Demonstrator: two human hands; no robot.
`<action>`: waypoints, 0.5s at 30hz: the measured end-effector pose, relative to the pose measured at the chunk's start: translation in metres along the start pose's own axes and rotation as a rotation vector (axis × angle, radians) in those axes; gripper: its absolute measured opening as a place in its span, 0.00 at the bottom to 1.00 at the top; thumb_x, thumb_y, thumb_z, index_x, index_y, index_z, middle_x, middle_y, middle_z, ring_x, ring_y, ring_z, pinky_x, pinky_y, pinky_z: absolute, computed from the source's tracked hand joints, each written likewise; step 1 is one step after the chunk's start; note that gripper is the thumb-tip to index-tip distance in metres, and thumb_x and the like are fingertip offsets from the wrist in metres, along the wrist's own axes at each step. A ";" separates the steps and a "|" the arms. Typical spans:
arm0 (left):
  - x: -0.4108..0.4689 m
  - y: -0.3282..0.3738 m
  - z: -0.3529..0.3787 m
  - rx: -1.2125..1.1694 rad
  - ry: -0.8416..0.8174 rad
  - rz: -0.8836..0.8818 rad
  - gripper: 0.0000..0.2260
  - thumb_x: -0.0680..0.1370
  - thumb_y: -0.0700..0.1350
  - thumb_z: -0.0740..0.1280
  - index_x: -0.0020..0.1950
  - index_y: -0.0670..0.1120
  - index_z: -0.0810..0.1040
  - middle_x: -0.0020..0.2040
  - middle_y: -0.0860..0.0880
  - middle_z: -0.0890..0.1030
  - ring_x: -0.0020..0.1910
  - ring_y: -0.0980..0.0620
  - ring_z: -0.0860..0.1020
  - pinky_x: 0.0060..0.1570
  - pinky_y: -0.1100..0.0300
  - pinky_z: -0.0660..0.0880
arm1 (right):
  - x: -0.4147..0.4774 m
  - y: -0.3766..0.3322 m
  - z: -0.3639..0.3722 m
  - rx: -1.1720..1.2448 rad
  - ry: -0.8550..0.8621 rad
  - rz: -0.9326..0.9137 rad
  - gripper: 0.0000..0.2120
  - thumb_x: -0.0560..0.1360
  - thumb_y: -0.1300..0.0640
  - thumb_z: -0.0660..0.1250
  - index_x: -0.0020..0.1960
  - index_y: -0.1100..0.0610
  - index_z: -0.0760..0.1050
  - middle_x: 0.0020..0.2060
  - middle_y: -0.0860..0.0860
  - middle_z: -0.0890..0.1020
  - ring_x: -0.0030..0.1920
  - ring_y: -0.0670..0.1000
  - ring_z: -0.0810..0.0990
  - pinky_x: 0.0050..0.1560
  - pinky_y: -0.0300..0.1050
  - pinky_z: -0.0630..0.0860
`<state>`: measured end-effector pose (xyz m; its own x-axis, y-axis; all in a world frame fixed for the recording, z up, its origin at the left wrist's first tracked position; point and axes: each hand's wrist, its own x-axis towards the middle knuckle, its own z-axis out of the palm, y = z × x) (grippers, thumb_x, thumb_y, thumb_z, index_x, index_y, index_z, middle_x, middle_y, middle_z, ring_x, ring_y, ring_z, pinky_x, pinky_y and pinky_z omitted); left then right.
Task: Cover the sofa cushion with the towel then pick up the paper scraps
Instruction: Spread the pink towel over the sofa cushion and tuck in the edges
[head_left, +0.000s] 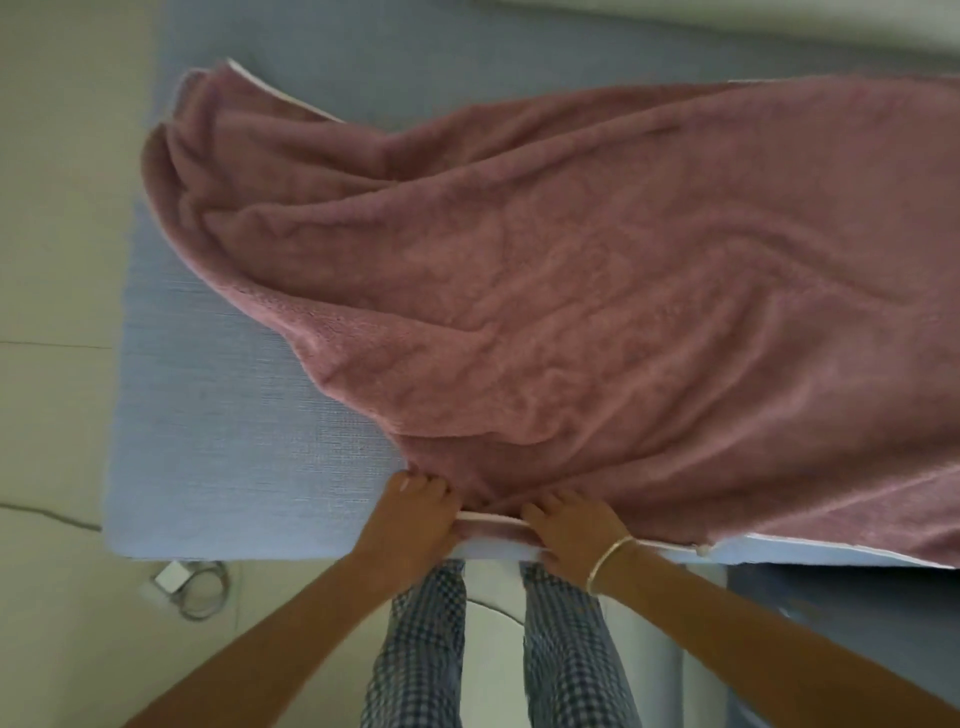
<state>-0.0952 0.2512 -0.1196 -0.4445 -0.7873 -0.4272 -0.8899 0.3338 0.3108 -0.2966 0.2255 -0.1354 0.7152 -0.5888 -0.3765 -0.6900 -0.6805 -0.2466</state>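
Below the head camera lies a pale blue sofa cushion (223, 415) with a woven texture, seen from straight above, its near edge running across the lower part of the view. Cream floor (57, 218) borders it on the left, where a small white adapter with a coiled grey cable (192, 584) lies just off the cushion's near left corner. A second blue surface (852, 618) shows at the lower right. No containers appear in the view. Spread over the cushion is a dusty pink towel (571, 270) with a thin white hem; it covers the middle and right, is bunched in folds toward the far left corner, and leaves the near left part of the cushion bare. The towel's near edge runs along the cushion's front edge and off to the right. Both hands sit close together at that front edge. The left hand (415, 512) has its fingers curled closed, pinching the towel where its folds converge. The right hand (569, 530), with a thin gold bangle (610, 564) at the wrist, also grips the towel's hem, fingers bent over the cloth. Legs in blue checked trousers (431, 644) stand below the arms.
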 end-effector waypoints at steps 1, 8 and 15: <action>0.005 -0.009 -0.006 -0.076 0.060 -0.042 0.11 0.59 0.55 0.72 0.27 0.50 0.75 0.24 0.54 0.77 0.24 0.55 0.77 0.29 0.67 0.73 | 0.016 -0.011 -0.009 0.009 0.046 0.003 0.28 0.40 0.38 0.77 0.35 0.51 0.79 0.25 0.48 0.80 0.24 0.47 0.79 0.20 0.34 0.71; -0.008 -0.029 -0.010 -0.524 0.021 -0.188 0.22 0.76 0.60 0.54 0.55 0.43 0.73 0.53 0.46 0.77 0.55 0.49 0.73 0.46 0.60 0.66 | 0.068 -0.049 -0.071 0.321 -0.238 0.097 0.22 0.74 0.46 0.61 0.60 0.60 0.67 0.55 0.57 0.79 0.55 0.57 0.78 0.50 0.49 0.73; -0.009 -0.035 -0.004 -0.302 0.194 -0.083 0.10 0.69 0.48 0.57 0.43 0.51 0.77 0.40 0.53 0.79 0.43 0.53 0.75 0.47 0.61 0.69 | 0.039 -0.031 -0.087 0.082 0.104 -0.036 0.13 0.75 0.42 0.52 0.40 0.51 0.61 0.18 0.46 0.74 0.16 0.43 0.72 0.14 0.35 0.61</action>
<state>-0.0594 0.2442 -0.1231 -0.3187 -0.8987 -0.3014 -0.8387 0.1193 0.5313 -0.2380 0.1859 -0.0647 0.7443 -0.6098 -0.2725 -0.6675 -0.6665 -0.3320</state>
